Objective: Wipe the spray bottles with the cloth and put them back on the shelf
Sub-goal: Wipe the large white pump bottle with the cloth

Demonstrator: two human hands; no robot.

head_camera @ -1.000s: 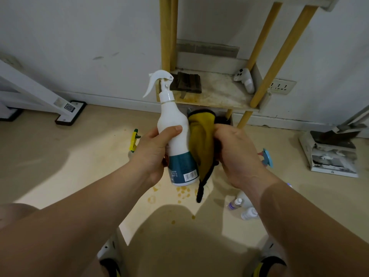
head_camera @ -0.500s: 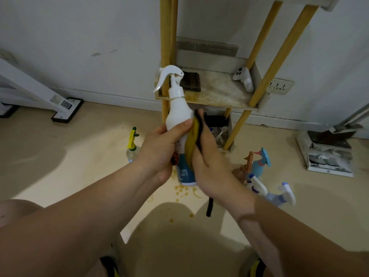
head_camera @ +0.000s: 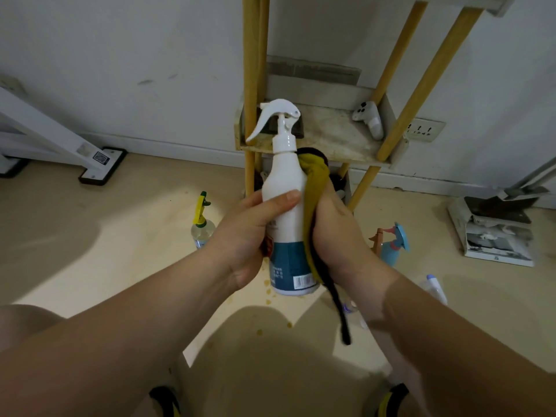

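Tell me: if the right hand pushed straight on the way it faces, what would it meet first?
The right hand would probably meet the yellow cloth it grips, pressed against the white spray bottle that the left hand holds.

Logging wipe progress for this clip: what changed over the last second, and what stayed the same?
The right hand brought the yellow cloth in from beside the white spray bottle and now presses it against the bottle's right side, reaching up to its shoulder. The left hand still grips the bottle upright, nozzle pointing left. Nothing was let go.
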